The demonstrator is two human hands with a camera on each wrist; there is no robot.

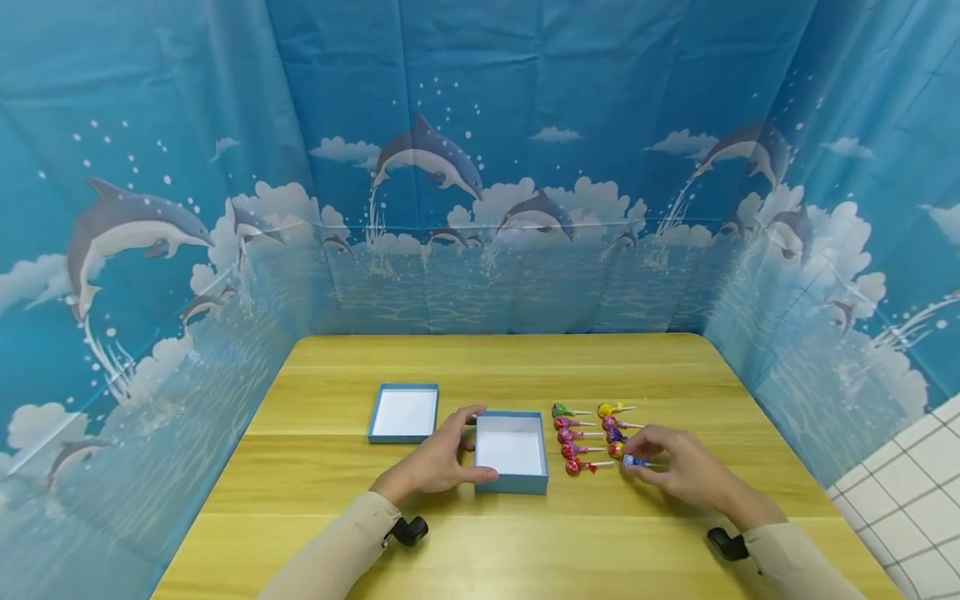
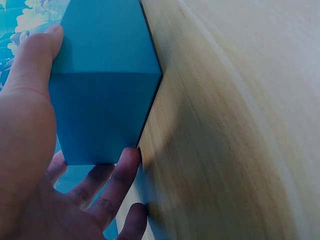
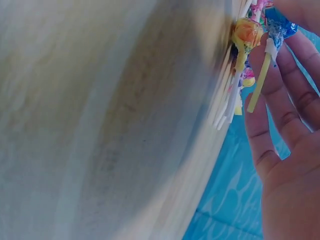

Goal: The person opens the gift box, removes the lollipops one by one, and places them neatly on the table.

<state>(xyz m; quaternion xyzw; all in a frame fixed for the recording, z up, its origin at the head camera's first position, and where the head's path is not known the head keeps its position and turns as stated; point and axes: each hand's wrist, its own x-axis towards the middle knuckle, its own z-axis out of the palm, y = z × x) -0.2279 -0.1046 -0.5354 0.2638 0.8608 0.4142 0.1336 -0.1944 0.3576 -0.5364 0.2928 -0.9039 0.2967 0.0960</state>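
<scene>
Our left hand [image 1: 438, 462] curls round the near left corner of the open blue box [image 1: 512, 451], thumb along its front wall and fingers over the far edge; the left wrist view shows the thumb [image 2: 32, 60] and fingers pressed against its blue side. Beyond that grip, farther left, the blue lid [image 1: 404, 412] lies on the table [image 1: 495, 358], apart from the box. Our right hand [image 1: 678, 467] pinches the blue-wrapped lollipop [image 1: 634, 460] narrowly between thumb and fingertips, its stick resting across the fingers [image 3: 272, 85]. Just beyond and left of this grip, two rows of lollipops [image 1: 581, 435] lie between the hand and the box.
</scene>
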